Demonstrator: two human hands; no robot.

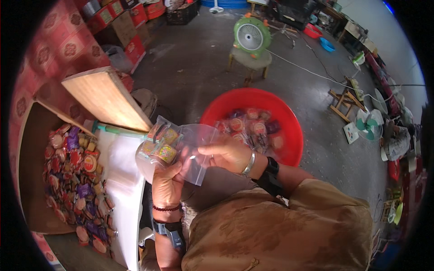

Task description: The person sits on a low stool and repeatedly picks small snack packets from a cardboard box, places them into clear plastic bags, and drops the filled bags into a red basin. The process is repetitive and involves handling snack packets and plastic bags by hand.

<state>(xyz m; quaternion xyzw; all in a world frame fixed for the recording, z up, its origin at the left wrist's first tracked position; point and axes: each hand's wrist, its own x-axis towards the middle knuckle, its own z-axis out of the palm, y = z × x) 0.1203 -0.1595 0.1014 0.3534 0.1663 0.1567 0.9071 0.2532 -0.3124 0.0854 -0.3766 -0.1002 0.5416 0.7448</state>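
Observation:
A clear plastic zip bag [193,171] is held up before me, with several small wrapped snacks [166,144] gathered in its left end. My left hand [168,183] grips the bag from below, near those snacks. At the bag's zip end, my right hand [230,154] pinches the plastic between thumb and fingers; some fingertips are seen through the film. Behind the right hand stands a large red plastic basin [293,135] holding several filled clear packets [254,127]. A heap of wrapped snacks [74,172] in red, purple and tan lies to my left.
The heap spreads over a white board [127,203] beside a brown box wall [28,162]. A wooden board [105,95] leans above a green-handled tool [117,129]. Beyond the basin, a green fan [251,35] sits on a stool [252,62]; its white cord [305,69] crosses the floor.

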